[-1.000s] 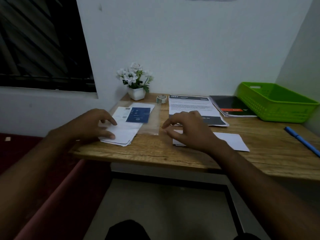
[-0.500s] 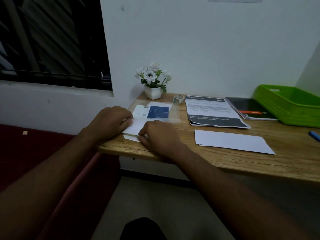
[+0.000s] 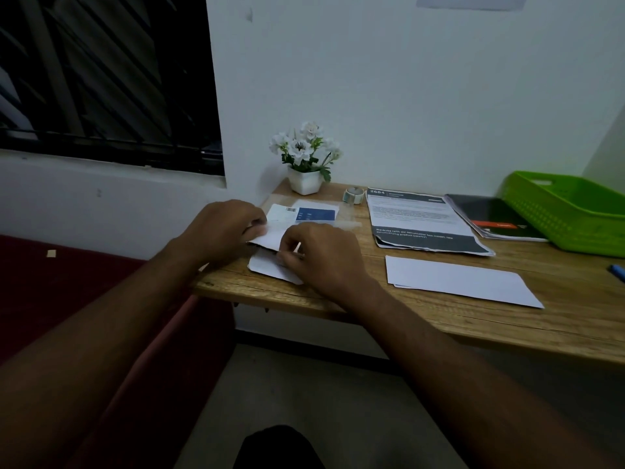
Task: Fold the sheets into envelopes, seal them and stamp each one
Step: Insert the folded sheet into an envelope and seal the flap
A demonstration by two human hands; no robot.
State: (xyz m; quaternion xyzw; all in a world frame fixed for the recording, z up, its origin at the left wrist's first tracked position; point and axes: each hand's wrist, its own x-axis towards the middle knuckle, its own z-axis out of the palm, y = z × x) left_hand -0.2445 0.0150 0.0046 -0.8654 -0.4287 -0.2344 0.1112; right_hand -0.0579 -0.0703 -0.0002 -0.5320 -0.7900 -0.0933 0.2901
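Both hands work one white sheet (image 3: pixel 270 236) at the tabletop's (image 3: pixel 439 316) left front corner, over an envelope (image 3: pixel 267 265). The left hand (image 3: pixel 223 231) pinches the sheet's far edge, apparently steadying it; the right hand (image 3: pixel 321 255), fingers curled, pinches its near edge, seemingly lifting it for folding. Spare sheets (image 3: pixel 456 280) lie well apart.

The green basket (image 3: pixel 571 211) and blue pen (image 3: pixel 617 269) run off the right edge; both hands' fingers (image 3: pixel 287 252) cover the envelope stack's (image 3: pixel 267 265) middle.
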